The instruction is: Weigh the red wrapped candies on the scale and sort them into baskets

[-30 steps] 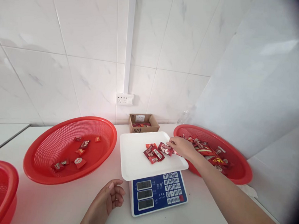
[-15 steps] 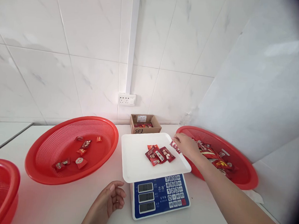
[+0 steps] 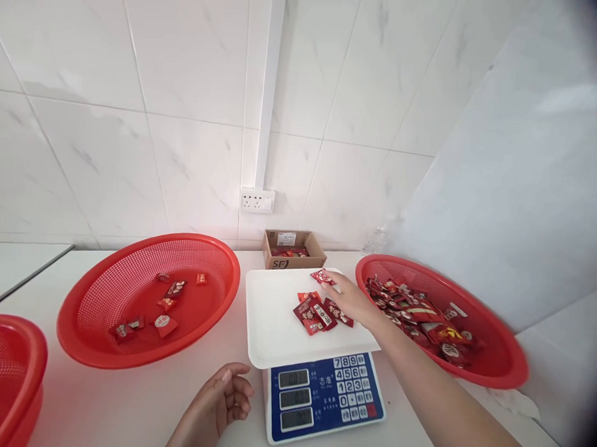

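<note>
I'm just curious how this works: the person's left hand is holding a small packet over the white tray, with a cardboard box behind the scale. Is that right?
Not quite: the head view shows the right hand holding the small packet over the white tray, not the left hand. The cardboard box is indeed behind the scale.

Right hand [image 3: 349, 299] pinching a red packet [image 3: 322, 276] over the tray [image 3: 268, 315]
Heaped packets [image 3: 318, 316] lie close under it, a packet-filled basket [image 3: 515, 368] to its right; the scale [image 3: 324, 412] stands beside the loosely curled left hand [image 3: 223, 396].
</note>
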`<act>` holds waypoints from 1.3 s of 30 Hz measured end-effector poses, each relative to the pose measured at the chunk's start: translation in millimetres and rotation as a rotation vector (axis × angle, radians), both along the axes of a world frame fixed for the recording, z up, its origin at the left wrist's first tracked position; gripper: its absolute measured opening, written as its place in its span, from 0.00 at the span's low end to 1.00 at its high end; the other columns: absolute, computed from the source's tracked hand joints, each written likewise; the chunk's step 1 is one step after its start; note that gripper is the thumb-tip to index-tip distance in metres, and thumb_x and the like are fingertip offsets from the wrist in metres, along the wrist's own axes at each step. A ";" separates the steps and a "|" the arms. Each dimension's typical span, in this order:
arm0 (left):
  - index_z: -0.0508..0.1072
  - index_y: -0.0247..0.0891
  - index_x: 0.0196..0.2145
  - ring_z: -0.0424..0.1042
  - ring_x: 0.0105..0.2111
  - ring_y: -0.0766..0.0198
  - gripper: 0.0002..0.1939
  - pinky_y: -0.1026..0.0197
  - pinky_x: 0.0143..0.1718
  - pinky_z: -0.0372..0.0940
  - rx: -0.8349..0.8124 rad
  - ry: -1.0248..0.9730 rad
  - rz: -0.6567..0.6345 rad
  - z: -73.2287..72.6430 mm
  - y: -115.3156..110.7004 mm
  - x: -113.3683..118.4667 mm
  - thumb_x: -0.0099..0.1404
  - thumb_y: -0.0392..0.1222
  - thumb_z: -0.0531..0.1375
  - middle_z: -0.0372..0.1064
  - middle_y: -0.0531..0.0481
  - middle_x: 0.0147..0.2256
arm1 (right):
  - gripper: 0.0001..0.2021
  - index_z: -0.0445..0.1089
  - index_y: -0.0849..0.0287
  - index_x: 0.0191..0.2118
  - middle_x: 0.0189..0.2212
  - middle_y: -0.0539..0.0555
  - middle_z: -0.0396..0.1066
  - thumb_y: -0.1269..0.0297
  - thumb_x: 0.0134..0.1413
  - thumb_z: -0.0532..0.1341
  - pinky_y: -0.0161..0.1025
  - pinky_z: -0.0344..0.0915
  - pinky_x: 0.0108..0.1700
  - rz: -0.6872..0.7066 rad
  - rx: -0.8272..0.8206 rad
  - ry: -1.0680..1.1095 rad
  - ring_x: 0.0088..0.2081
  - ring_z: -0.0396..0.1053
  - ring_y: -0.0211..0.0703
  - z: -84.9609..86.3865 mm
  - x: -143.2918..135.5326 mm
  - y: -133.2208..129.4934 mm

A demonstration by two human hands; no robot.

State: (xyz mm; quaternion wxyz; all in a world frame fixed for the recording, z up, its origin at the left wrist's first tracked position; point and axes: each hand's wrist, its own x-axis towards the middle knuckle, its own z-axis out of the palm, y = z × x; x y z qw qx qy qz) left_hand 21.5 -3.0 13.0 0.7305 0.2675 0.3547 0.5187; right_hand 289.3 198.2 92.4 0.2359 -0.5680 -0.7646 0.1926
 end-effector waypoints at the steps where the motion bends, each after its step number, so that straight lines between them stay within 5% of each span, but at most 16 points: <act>1: 0.72 0.40 0.41 0.67 0.31 0.63 0.19 0.58 0.37 0.59 0.000 0.001 -0.003 0.6 0.0 0.4 0.61 0.57 0.58 0.71 0.48 0.32 | 0.24 0.62 0.56 0.58 0.61 0.57 0.57 0.54 0.59 0.52 0.46 0.50 0.62 0.057 -0.002 -0.005 0.62 0.52 0.48 -3.1 -1.9 -3.2; 5: 0.72 0.40 0.41 0.67 0.31 0.63 0.20 0.59 0.37 0.59 0.009 0.000 -0.008 3.5 -0.4 2.4 0.60 0.57 0.58 0.71 0.48 0.32 | 0.29 0.63 0.56 0.58 0.63 0.59 0.52 0.45 0.56 0.52 0.56 0.46 0.62 0.213 0.007 -0.101 0.65 0.43 0.56 -15.0 -14.5 -17.5; 11: 0.72 0.40 0.41 0.67 0.30 0.64 0.18 0.59 0.36 0.59 0.013 -0.002 -0.006 2.8 -1.6 2.1 0.61 0.56 0.57 0.70 0.49 0.32 | 0.21 0.70 0.52 0.52 0.55 0.57 0.64 0.51 0.55 0.58 0.55 0.51 0.60 0.408 0.171 -0.160 0.60 0.55 0.54 -19.9 -30.5 -34.4; 23: 0.72 0.40 0.40 0.67 0.30 0.64 0.18 0.60 0.36 0.59 0.013 0.010 -0.007 5.4 -2.9 3.2 0.61 0.56 0.58 0.71 0.49 0.32 | 0.29 0.66 0.53 0.54 0.60 0.59 0.56 0.50 0.46 0.65 0.55 0.51 0.60 0.286 0.132 -0.228 0.61 0.51 0.57 -0.8 0.1 -23.4; 32: 0.71 0.40 0.41 0.67 0.31 0.64 0.17 0.60 0.36 0.59 0.025 0.008 -0.011 -0.3 -2.2 2.9 0.63 0.54 0.56 0.70 0.48 0.32 | 0.31 0.61 0.53 0.59 0.64 0.58 0.48 0.47 0.50 0.60 0.58 0.42 0.62 0.360 0.015 -0.239 0.65 0.42 0.56 -5.6 -15.4 -36.2; 39: 0.71 0.39 0.42 0.67 0.30 0.64 0.18 0.60 0.37 0.59 0.019 0.006 -0.011 1.0 -2.1 3.2 0.62 0.55 0.57 0.71 0.48 0.32 | 0.20 0.73 0.51 0.47 0.63 0.57 0.52 0.48 0.51 0.60 0.59 0.42 0.62 0.415 0.031 -0.184 0.64 0.43 0.59 -6.1 -21.5 -34.8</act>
